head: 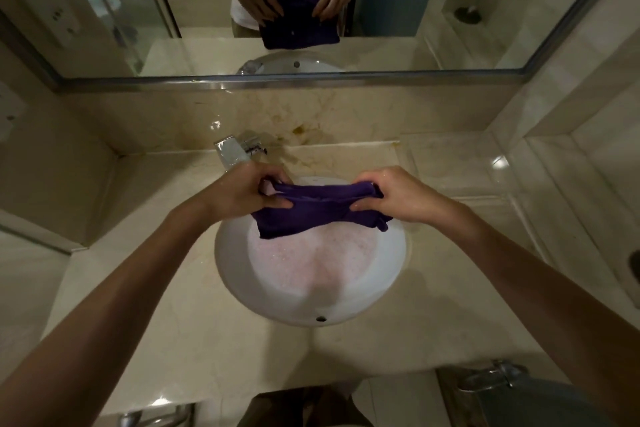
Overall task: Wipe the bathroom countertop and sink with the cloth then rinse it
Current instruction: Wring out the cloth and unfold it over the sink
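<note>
Cloth [313, 210] is purple and stretched out over the sink [388, 274], left hand [242, 189] pinching one end, right hand [398, 194] clamped on the other, basin's got foamy pinkish water, chrome faucet [232, 152] sits back-left on the beige counter [433, 333]

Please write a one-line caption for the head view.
Both hands, left hand and right hand, stretch a purple cloth over the foamy sink.
</note>
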Tool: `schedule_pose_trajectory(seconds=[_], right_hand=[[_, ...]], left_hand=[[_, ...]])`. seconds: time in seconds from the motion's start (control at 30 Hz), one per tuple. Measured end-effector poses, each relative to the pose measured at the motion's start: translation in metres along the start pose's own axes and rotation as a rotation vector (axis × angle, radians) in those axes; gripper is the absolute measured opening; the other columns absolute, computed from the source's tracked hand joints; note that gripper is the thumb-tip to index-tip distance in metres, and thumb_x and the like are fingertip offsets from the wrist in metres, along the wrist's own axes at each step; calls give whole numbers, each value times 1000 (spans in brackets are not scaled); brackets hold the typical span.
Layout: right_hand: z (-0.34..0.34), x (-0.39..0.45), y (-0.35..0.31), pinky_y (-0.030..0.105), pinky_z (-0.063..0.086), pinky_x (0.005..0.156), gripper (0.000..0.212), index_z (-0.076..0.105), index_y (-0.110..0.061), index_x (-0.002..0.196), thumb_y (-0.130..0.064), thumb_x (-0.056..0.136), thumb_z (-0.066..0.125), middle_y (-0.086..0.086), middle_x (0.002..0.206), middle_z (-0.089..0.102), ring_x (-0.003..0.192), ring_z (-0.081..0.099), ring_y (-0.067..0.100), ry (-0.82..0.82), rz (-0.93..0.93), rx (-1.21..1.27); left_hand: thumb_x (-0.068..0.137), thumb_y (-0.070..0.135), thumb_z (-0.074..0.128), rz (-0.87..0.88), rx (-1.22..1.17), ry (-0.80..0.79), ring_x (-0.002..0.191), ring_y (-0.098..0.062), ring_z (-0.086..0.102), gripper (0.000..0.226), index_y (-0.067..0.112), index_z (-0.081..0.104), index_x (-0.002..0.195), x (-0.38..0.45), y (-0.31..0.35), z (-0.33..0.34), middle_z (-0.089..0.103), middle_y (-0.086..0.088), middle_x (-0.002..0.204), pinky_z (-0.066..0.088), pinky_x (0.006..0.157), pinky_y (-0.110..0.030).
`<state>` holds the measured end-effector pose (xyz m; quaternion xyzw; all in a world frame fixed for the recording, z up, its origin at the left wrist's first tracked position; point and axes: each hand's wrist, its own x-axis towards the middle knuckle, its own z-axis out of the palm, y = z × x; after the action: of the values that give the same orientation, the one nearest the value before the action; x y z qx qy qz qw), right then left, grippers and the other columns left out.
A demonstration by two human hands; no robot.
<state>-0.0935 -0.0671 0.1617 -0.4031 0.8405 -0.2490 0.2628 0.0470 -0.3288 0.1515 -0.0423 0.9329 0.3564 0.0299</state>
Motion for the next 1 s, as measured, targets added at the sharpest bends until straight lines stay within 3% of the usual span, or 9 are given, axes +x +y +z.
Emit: schedule_pose_trajectory(seconds=[0.07,0.13,0.3,0.43,0.6,0.73,0.83,1.0], right_hand=[[1,-12,11,32,58,74,19,72,-25,106,-31,89,76,-5,93,74,84,71,12,18,54,92],[1,-27,21,38,60,79,22,74,-21,108,-30,88,76,-2,96,76,88,72,15,56,95,186],[11,-74,41,45,56,80,16,65,-27,104,-33,91,72,-4,92,73,86,69,17,247,168,165],[26,-107,63,44,57,74,11,53,-31,109,-36,100,55,-8,95,68,84,67,16,348,249,46],[23,-135,99,44,57,78,11,54,-29,109,-38,102,52,-11,97,67,87,66,13,409,344,75],[-14,-130,138,46,56,78,13,57,-25,105,-37,101,55,-6,94,68,85,67,16,428,331,81],[-58,-110,175,39,53,80,12,57,-21,101,-33,100,58,-6,90,67,85,65,15,411,309,93],[-125,-39,254,36,51,92,16,62,-18,111,-29,99,62,-4,101,69,100,66,20,334,341,138]], left_hand=[[79,21,82,-17,-131,14,89,-5,67,24,19,74,101,2,6,9,72,10,91,50,75,-11],[81,17,80,-28,-258,3,86,-3,68,20,16,74,100,4,11,20,72,9,90,52,72,-14],[85,14,77,36,-308,23,82,3,66,18,28,72,95,16,32,60,72,19,87,52,69,-16],[89,12,71,60,-318,65,96,-7,65,16,17,71,104,23,56,104,72,6,101,51,79,-20],[92,14,68,88,-259,26,94,-12,64,11,17,66,102,48,86,140,70,3,99,47,74,-21],[91,18,70,24,-302,-22,93,-14,64,12,19,68,102,96,107,154,69,-2,100,49,74,-23],[89,16,72,-1,-302,-8,92,-18,64,14,14,70,102,150,124,162,70,-6,101,48,75,-24],[87,18,75,-132,-298,-33,92,-23,63,17,11,68,101,265,131,182,67,-7,96,45,76,-28]])
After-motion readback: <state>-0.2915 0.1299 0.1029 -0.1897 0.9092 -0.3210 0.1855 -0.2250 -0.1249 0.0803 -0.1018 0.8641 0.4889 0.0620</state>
